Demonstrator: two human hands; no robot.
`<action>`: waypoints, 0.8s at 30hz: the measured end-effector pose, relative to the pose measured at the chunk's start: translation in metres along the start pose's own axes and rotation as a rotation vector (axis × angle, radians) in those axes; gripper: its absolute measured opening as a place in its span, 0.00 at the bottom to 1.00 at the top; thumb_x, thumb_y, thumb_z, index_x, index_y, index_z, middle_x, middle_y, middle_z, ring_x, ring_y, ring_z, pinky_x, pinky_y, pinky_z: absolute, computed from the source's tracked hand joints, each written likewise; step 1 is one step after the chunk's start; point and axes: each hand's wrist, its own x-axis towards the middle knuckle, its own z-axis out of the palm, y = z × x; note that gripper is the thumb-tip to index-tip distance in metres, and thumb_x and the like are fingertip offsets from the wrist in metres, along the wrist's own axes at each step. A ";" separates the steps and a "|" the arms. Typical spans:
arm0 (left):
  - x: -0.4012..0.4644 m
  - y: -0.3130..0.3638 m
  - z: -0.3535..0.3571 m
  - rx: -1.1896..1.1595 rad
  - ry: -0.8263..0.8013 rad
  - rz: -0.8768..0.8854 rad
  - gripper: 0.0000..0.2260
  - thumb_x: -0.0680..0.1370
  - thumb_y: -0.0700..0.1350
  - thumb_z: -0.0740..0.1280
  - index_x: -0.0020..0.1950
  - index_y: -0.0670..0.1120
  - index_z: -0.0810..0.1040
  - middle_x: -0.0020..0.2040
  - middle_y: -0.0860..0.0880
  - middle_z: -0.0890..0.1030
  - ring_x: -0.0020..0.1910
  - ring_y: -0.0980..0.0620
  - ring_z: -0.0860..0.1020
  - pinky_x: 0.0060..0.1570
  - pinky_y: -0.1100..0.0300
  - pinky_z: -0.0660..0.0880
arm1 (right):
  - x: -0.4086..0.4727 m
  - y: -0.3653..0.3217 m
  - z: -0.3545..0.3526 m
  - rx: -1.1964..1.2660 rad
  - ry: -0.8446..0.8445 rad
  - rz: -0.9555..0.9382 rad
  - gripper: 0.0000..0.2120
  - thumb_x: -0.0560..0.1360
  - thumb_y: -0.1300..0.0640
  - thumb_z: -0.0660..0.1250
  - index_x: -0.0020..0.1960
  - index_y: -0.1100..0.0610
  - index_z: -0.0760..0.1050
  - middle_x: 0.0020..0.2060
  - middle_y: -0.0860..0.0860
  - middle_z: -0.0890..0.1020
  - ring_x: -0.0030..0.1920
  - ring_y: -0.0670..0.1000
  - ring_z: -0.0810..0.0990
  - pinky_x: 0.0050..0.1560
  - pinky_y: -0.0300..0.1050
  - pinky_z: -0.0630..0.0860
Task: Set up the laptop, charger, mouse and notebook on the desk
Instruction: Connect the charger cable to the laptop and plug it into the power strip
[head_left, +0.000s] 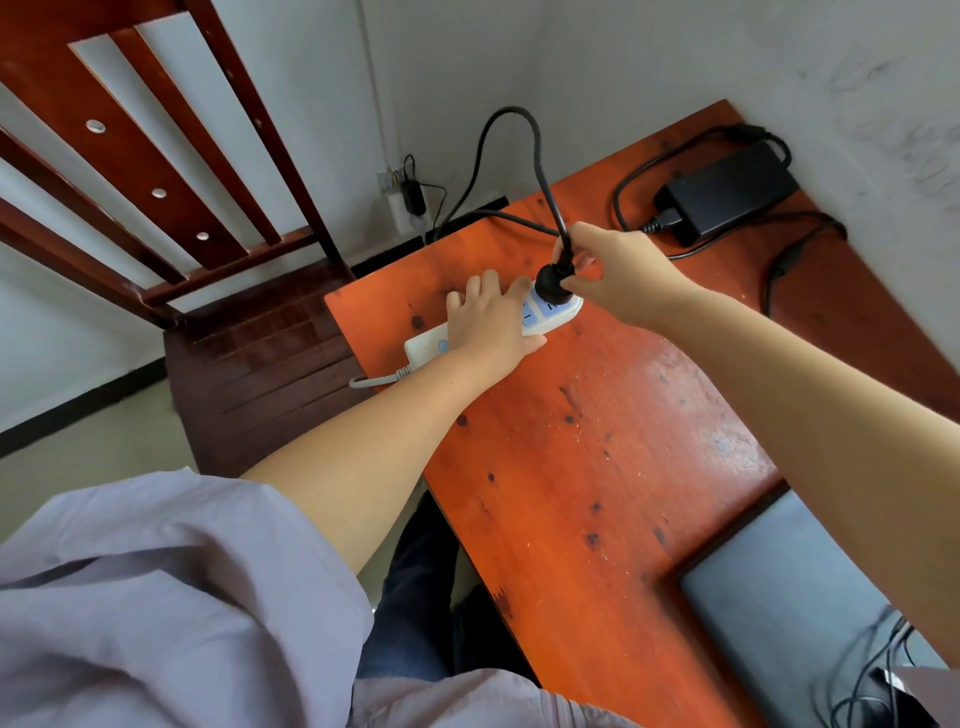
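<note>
On the orange wooden desk (597, 467), a closed grey laptop (769, 597) lies at the near right corner. Beyond the power strip, by the wall, sits the black charger brick (727, 195). That white power strip (550, 317) runs diagonally, pinned flat under the left hand (488, 322). At its far end, the right hand (618, 280) pinches the black plug (555, 283), prongs down.
</note>
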 end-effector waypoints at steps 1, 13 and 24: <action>0.000 0.000 0.000 0.005 0.000 0.002 0.30 0.74 0.60 0.65 0.72 0.52 0.60 0.64 0.44 0.68 0.64 0.45 0.66 0.61 0.51 0.63 | 0.000 -0.001 0.001 -0.005 0.008 0.006 0.07 0.74 0.57 0.67 0.51 0.55 0.72 0.48 0.51 0.80 0.48 0.51 0.77 0.47 0.46 0.74; 0.001 -0.001 0.001 -0.037 0.006 0.002 0.29 0.73 0.58 0.66 0.70 0.52 0.63 0.64 0.45 0.69 0.64 0.46 0.65 0.62 0.51 0.62 | -0.007 -0.005 0.026 0.069 0.182 0.074 0.04 0.75 0.59 0.64 0.48 0.55 0.69 0.46 0.53 0.77 0.45 0.53 0.72 0.42 0.41 0.69; 0.002 -0.001 0.001 -0.045 -0.001 0.000 0.29 0.73 0.58 0.66 0.71 0.52 0.63 0.64 0.46 0.69 0.65 0.46 0.65 0.63 0.51 0.62 | -0.015 -0.001 0.028 0.137 0.218 0.102 0.05 0.76 0.60 0.63 0.49 0.59 0.68 0.50 0.54 0.78 0.48 0.53 0.74 0.44 0.41 0.71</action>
